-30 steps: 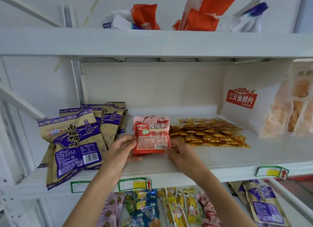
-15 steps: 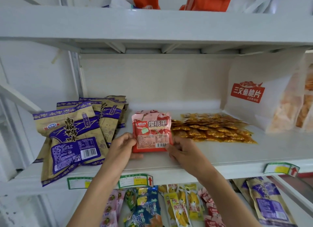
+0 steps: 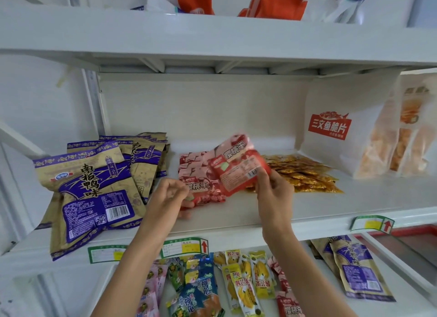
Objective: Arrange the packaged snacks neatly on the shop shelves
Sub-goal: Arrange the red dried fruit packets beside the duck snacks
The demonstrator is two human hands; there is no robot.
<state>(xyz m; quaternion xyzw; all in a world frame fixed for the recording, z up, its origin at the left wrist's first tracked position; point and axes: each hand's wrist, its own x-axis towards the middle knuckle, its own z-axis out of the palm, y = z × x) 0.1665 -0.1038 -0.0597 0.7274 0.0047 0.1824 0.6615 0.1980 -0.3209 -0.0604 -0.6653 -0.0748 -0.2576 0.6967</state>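
Note:
On the middle shelf [image 3: 236, 219] lies a pile of red cherry snack packets [image 3: 196, 175]. My right hand [image 3: 272, 193] pinches one red packet [image 3: 238, 167] by its lower right corner and holds it tilted just above the pile's right side. My left hand [image 3: 168, 196] has curled fingers at the pile's lower left edge, and its fingertips are hidden under the front packet.
Purple and tan duck packets [image 3: 94, 186] lean at the shelf's left. Small golden sachets [image 3: 300, 175] lie right of the red pile, with a large white crisp bag [image 3: 340, 127] behind them. Orange bags [image 3: 276, 2] stand on the top shelf; several mixed packets [image 3: 236, 281] fill the lower one.
Both hands held the red packets upright together. Now the pile lies flat under my left hand, and my right hand has lifted one packet up and to the right.

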